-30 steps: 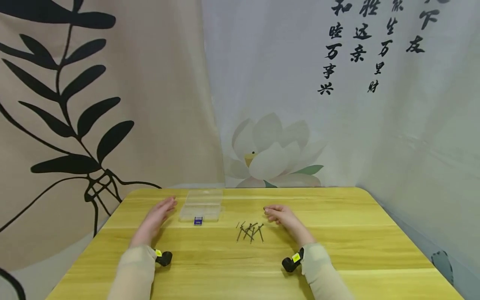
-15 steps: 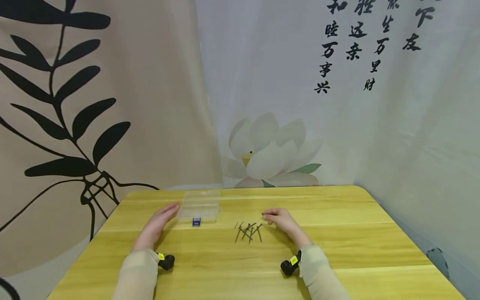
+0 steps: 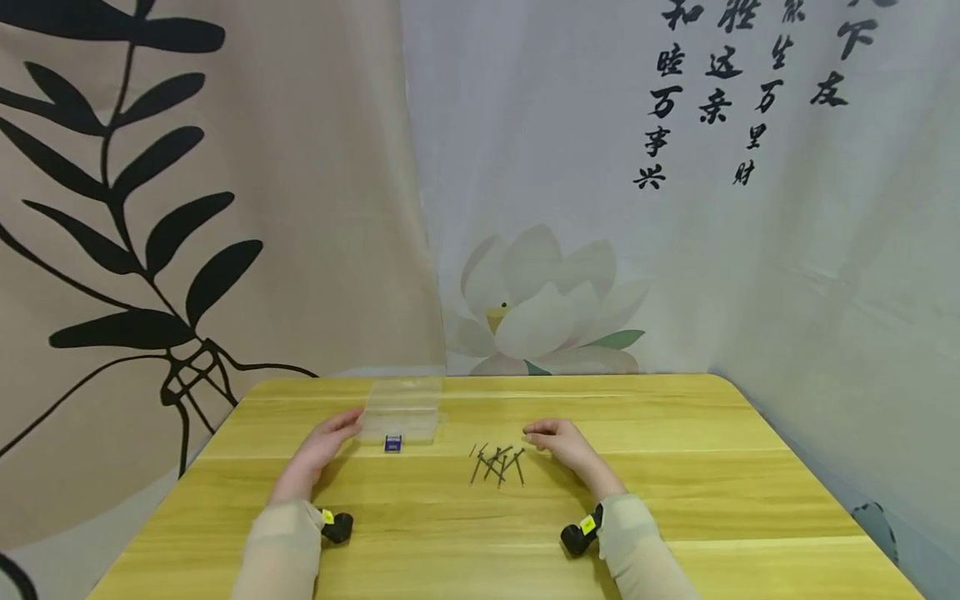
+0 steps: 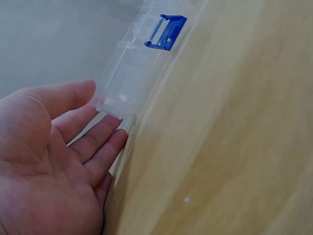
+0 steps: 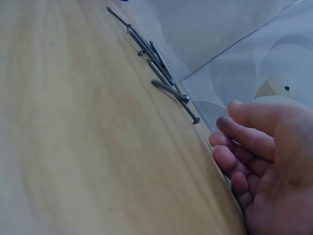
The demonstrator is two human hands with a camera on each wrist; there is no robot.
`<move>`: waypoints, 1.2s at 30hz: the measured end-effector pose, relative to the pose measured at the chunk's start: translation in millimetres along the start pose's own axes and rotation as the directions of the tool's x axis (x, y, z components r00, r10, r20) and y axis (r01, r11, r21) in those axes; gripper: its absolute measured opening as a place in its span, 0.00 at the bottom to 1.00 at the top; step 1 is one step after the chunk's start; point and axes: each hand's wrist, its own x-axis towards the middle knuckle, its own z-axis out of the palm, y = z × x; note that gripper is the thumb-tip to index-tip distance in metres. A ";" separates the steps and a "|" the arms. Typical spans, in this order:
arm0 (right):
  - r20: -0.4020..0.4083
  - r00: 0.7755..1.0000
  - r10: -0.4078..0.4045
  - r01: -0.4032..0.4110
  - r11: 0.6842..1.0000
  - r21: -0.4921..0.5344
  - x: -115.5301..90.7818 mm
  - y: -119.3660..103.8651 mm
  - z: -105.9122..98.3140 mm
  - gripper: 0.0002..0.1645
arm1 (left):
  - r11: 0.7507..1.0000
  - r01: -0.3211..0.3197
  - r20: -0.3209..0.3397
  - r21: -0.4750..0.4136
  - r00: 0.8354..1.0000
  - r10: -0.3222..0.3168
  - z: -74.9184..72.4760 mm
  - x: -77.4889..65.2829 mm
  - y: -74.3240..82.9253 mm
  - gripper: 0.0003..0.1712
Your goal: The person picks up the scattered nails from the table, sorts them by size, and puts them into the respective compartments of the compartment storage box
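In the head view a clear plastic box (image 3: pixel 400 427) with its lid (image 3: pixel 406 392) laid back stands at the table's far left; a blue latch (image 3: pixel 393 443) is on its front edge. My left hand (image 3: pixel 328 440) is at the box's left side, and in the left wrist view the fingers (image 4: pixel 100 139) reach its corner, thumb apart. Several dark metal nails (image 3: pixel 498 465) lie in a loose pile right of the box. Just right of them is my right hand (image 3: pixel 561 442). Its fingers (image 5: pixel 247 134) are loosely bent, with a dark index fingertip and no held thing visible.
A wood-grain table (image 3: pixel 465 533) carries everything. Behind it hangs a printed cloth (image 3: pixel 540 167) with leaves, a lotus and writing. Each wrist wears a small black camera (image 3: pixel 339 527) near the sleeve cuff.
My left hand has moved right and slightly nearer, up to the box's side. The right hand has shifted slightly nearer the nails. Box and nails stay in place.
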 end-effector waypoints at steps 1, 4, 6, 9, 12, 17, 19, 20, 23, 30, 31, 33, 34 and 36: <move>0.004 1.000 -0.002 0.002 1.000 -0.003 -0.4 0.1 0.1 0.15 | 1.000 -0.006 -0.001 0.006 1.000 0.006 0.7 -0.6 -0.2 0.30; 0.007 1.000 -0.004 0.004 1.000 -0.012 -0.8 0.5 0.3 0.15 | 1.000 -0.018 -0.014 0.020 1.000 0.019 3.0 -1.3 -1.2 0.29; 0.006 1.000 0.000 0.001 1.000 -0.016 -1.1 0.8 0.4 0.15 | 0.999 -0.025 -0.024 0.031 0.999 0.026 4.3 -1.2 -2.1 0.29; 0.001 1.000 0.003 -0.003 1.000 -0.019 -1.3 0.1 0.1 0.16 | 0.999 -0.033 -0.037 0.038 0.999 0.034 5.7 0.9 -2.6 0.28; -0.002 1.000 -0.001 0.001 1.000 -0.018 -3.0 -3.7 0.2 0.16 | 0.998 -0.037 -0.050 0.053 0.998 0.040 6.9 2.5 -4.3 0.28; 0.010 1.000 -0.016 0.016 1.000 0.001 -10.5 -18.3 -0.5 0.15 | 0.997 -0.035 -0.071 0.068 0.997 0.040 9.3 2.5 -6.6 0.28; 0.010 1.000 -0.020 0.020 1.000 0.001 -11.4 -19.1 -0.5 0.14 | 0.997 -0.032 -0.077 0.067 0.996 0.037 10.1 2.2 -7.2 0.28; 0.008 1.000 -0.021 0.021 1.000 -0.002 -10.9 -17.5 -0.5 0.14 | 0.997 -0.032 -0.081 0.067 0.996 0.038 10.5 2.1 -7.2 0.28; 0.004 1.000 -0.022 0.022 1.000 -0.012 -6.5 -7.4 1.4 0.13 | 0.998 -0.027 -0.087 0.063 0.996 0.032 10.7 0.7 -8.3 0.28; 0.039 0.999 -0.032 0.034 0.998 -0.056 -1.4 3.1 1.4 0.12 | 0.998 -0.012 -0.085 0.061 0.996 0.017 9.5 -2.7 -8.1 0.28; 0.040 0.999 -0.032 0.035 0.997 -0.063 -1.6 3.0 1.2 0.12 | 0.998 -0.016 -0.084 0.062 0.996 0.021 9.6 -2.8 -7.7 0.28; 0.044 0.999 -0.030 0.033 0.997 -0.070 -2.1 2.2 0.8 0.12 | 0.998 -0.025 -0.085 0.065 0.996 0.031 9.9 -2.0 -7.7 0.28; 0.046 0.998 -0.030 0.034 0.997 -0.075 -2.0 1.7 1.1 0.12 | 0.997 -0.030 -0.085 0.066 0.996 0.036 9.8 -2.0 -7.9 0.28; 0.050 0.998 -0.028 0.032 0.996 -0.080 -1.9 0.9 2.3 0.11 | 0.997 -0.032 -0.088 0.069 0.995 0.038 9.4 -2.1 -8.8 0.28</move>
